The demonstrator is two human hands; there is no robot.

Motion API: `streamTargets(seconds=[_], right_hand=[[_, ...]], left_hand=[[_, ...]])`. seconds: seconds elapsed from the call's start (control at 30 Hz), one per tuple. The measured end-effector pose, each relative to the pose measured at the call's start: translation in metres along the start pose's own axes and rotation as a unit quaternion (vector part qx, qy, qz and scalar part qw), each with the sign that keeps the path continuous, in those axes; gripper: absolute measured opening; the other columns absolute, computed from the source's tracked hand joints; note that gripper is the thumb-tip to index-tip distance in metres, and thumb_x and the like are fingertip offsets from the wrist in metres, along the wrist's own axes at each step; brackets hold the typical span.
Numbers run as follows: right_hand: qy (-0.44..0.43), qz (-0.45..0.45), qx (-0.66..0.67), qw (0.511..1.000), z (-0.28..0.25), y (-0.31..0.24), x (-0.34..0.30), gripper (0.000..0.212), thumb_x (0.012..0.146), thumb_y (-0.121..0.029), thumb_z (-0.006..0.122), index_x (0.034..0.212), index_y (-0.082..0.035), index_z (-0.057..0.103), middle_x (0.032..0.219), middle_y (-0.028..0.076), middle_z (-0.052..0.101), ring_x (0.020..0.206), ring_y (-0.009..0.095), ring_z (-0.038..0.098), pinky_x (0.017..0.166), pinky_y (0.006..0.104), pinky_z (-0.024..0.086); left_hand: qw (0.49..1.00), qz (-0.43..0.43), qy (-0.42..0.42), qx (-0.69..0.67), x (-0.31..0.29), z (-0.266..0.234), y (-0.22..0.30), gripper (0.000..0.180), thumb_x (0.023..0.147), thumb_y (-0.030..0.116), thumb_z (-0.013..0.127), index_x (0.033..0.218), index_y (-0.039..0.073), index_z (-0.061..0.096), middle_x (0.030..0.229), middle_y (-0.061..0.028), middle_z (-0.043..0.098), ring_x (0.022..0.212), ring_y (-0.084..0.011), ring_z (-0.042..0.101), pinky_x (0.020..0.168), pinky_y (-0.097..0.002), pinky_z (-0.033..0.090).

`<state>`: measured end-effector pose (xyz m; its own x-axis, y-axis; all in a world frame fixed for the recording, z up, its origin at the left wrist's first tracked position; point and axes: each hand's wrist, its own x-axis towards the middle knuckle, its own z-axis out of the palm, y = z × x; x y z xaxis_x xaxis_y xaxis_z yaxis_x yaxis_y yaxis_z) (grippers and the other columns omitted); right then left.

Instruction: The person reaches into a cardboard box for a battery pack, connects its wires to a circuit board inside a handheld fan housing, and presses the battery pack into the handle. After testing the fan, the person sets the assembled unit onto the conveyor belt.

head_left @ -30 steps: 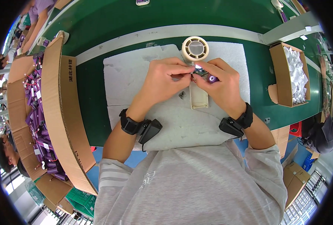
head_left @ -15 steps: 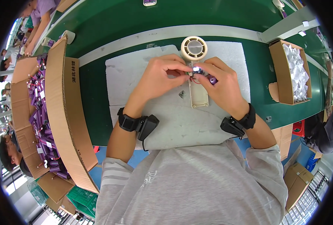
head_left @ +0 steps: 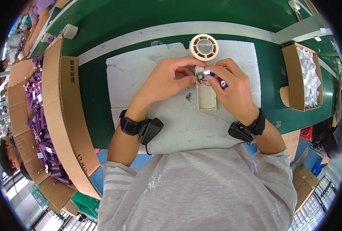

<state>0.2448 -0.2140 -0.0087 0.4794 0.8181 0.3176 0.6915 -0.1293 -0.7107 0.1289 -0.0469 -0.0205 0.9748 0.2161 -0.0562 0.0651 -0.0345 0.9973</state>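
Note:
A cream handheld fan (head_left: 207, 98) lies on the white foam sheet, its round grille head away from me and its handle shell open. Inside the upper handle shows a small green circuit board (head_left: 200, 75) with red wires and a bright white glint beside it. My left hand (head_left: 175, 77) is curled at the handle's left side, forefinger by the neck and thumb at the shell edge. Over the right side, my right hand (head_left: 232, 84) closes around a purple battery (head_left: 223, 84), whose end pokes out below the fingers. Its thumb and fingertips cover part of the board.
At left stands a large carton (head_left: 69, 115) with many wired purple batteries (head_left: 40, 127). A smaller box (head_left: 294, 77) of folded white pieces (head_left: 309, 77) is at right. The foam sheet (head_left: 155, 127) lies on a green table (head_left: 140, 11). Other people sit at far left.
My left forefinger has moved up toward the fan's neck, away from the thumb, uncovering the circuit board. My right hand has shifted slightly to the right and down, with the battery still in it.

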Motion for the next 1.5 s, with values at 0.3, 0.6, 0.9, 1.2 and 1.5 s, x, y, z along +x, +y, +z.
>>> streamTargets(seconds=[0.3,0.6,0.9,1.2,1.5], right_hand=[[0.015,0.007,-0.004,1.0,-0.002,-0.001,0.001,0.018,0.077,-0.001,0.072,0.094,-0.003,0.067,0.089,0.009,0.063,0.068,0.02,0.062,0.058,0.0277,0.05],[0.017,0.004,-0.018,1.0,0.001,-0.001,0.0,0.018,0.077,-0.001,0.072,0.093,-0.003,0.068,0.087,0.008,0.062,0.067,0.02,0.061,0.058,0.0285,0.05],[0.017,0.02,-0.009,1.0,-0.004,0.001,0.005,0.021,0.078,-0.006,0.073,0.097,-0.002,0.062,0.082,0.007,0.06,0.065,0.016,0.058,0.057,0.0266,0.047],[-0.285,0.221,0.207,0.91,-0.047,0.001,0.015,0.037,0.081,-0.001,0.064,0.116,-0.006,0.053,0.1,0.005,0.055,0.065,0.009,0.05,0.055,0.021,0.041],[-0.192,0.255,0.126,0.939,-0.053,0.007,0.023,0.031,0.081,0.0,0.064,0.112,-0.003,0.059,0.106,0.008,0.063,0.077,0.015,0.065,0.058,0.0263,0.049]], left_hand=[[1.0,-0.02,-0.003,0.02,0.001,0.0,0.0,0.034,0.084,-0.007,0.059,0.116,0.002,0.064,0.097,-0.0043,0.067,0.081,-0.0093,0.062,0.075,-0.0251,0.052],[1.0,-0.03,0.008,-0.005,0.0,0.003,0.0,0.034,0.084,-0.009,0.057,0.116,0.001,0.064,0.103,-0.0038,0.067,0.083,-0.0095,0.062,0.079,-0.0255,0.052],[0.991,0.021,0.009,0.128,0.0,0.007,0.009,0.031,0.081,-0.007,0.054,0.104,0.003,0.071,0.102,-0.0086,0.068,0.081,-0.013,0.063,0.074,-0.0256,0.05],[0.985,0.083,0.06,0.137,0.0,0.012,0.0,0.029,0.078,-0.003,0.057,0.099,0.009,0.074,0.094,-0.0103,0.067,0.073,-0.0183,0.063,0.064,-0.0273,0.049],[0.995,0.062,0.064,0.035,0.002,-0.007,-0.006,0.029,0.079,-0.002,0.061,0.105,0.007,0.07,0.099,-0.0034,0.061,0.074,-0.0117,0.057,0.067,-0.0235,0.048]])
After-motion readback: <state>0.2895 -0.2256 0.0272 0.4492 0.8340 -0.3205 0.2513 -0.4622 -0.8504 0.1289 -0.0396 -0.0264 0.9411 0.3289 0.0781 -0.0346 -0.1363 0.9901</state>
